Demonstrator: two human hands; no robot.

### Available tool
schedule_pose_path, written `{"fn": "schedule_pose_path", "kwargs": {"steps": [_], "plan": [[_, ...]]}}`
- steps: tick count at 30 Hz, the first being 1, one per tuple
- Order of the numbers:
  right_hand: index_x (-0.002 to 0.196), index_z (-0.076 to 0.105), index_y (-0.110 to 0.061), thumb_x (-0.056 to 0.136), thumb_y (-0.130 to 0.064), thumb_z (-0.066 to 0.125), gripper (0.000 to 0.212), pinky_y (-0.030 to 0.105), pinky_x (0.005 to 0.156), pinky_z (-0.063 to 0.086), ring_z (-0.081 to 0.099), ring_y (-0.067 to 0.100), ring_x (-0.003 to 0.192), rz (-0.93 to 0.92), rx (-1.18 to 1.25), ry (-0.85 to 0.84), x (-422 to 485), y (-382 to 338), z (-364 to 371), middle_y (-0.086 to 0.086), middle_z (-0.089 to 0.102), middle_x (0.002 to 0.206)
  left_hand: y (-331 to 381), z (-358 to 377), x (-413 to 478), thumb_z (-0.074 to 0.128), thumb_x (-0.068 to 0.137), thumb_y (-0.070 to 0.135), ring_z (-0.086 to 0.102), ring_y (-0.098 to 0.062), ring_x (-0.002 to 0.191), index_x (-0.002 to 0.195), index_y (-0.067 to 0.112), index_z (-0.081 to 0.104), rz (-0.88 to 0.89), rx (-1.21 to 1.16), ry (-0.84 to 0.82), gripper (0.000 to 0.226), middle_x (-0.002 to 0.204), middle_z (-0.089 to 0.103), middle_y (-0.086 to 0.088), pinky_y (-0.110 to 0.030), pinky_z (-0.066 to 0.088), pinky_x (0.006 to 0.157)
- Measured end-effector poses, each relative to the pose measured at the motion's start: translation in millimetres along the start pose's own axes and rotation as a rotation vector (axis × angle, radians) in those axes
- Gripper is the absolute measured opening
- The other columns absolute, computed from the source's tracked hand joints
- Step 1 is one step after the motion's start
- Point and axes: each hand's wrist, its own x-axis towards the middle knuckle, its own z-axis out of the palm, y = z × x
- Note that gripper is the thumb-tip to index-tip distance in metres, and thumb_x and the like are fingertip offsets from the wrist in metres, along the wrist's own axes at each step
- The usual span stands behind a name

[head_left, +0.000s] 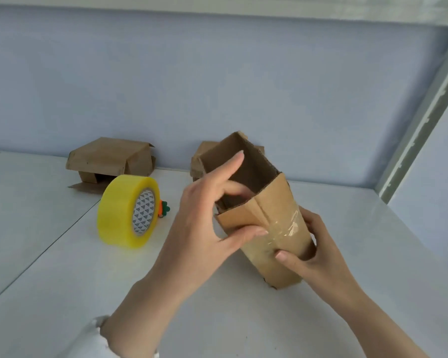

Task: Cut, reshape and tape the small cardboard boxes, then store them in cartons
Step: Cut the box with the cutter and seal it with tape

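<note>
We hold one small box (267,218) right of the worktop's (217,319) middle, long axis tilted, mouth up toward the wall (217,86); right hand (317,254) grips its taped lower part, left hand (204,223) pinches the rim. One tape roll (127,210) stands leftward. At the back edge: a left box (111,158), a middle box (199,157) half hidden.

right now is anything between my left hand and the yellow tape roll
Nothing visible does: only bare table lies between the tape roll and the left hand, which pinches the cardboard box.
</note>
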Motion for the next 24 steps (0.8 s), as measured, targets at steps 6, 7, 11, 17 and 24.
{"fn": "schedule_pose_path", "kwargs": {"steps": [6, 7, 11, 17, 24], "plan": [[0.114, 0.042, -0.042, 0.048, -0.061, 0.067, 0.073, 0.01, 0.078, 0.047, 0.053, -0.012, 0.102, 0.118, 0.166, 0.081, -8, -1, 3, -0.016, 0.055, 0.12, -31, 25, 5, 0.071, 0.041, 0.078, 0.004, 0.012, 0.137, 0.138, 0.056, 0.0, -0.404, -0.286, -0.064, 0.122, 0.148, 0.002, 0.033, -0.042, 0.018, 0.116], [0.115, 0.04, -0.042, 0.049, -0.064, 0.066, 0.074, 0.013, 0.083, 0.047, 0.052, -0.012, 0.103, 0.136, 0.14, 0.061, -10, 0, 1, -0.017, 0.054, 0.121, -33, 30, 7, 0.073, 0.041, 0.076, 0.005, 0.014, 0.136, 0.136, 0.059, -0.002, -0.42, -0.329, -0.145, 0.123, 0.145, 0.002, 0.039, -0.037, 0.019, 0.115], [0.119, 0.035, -0.043, 0.049, -0.073, 0.062, 0.081, 0.019, 0.098, 0.042, 0.048, -0.016, 0.108, 0.15, 0.033, -0.007, -12, -4, -9, -0.025, 0.047, 0.127, -31, 38, 13, 0.071, 0.055, 0.063, 0.021, 0.019, 0.129, 0.132, 0.061, 0.012, -0.382, -0.412, -0.263, 0.098, 0.139, 0.022, 0.041, -0.014, 0.031, 0.096], [0.141, 0.01, -0.054, 0.058, -0.076, 0.065, 0.102, 0.018, 0.102, 0.037, 0.025, -0.006, 0.136, -0.162, 0.019, 0.045, 13, -32, -38, -0.028, 0.018, 0.151, -26, 32, 22, 0.063, 0.06, 0.076, 0.011, 0.001, 0.142, 0.134, 0.059, 0.023, -0.246, -0.358, -0.213, 0.086, 0.153, 0.01, 0.024, -0.045, 0.025, 0.114], [0.144, 0.027, -0.035, 0.069, -0.059, 0.068, 0.089, 0.015, 0.101, 0.039, 0.03, 0.001, 0.137, -0.304, -0.062, -0.056, 29, -49, -26, -0.02, 0.024, 0.152, -25, 33, 28, 0.052, 0.067, 0.078, 0.0, 0.006, 0.141, 0.127, 0.057, 0.036, -0.162, -0.298, -0.272, 0.065, 0.152, 0.006, 0.03, -0.041, 0.017, 0.117]]}}
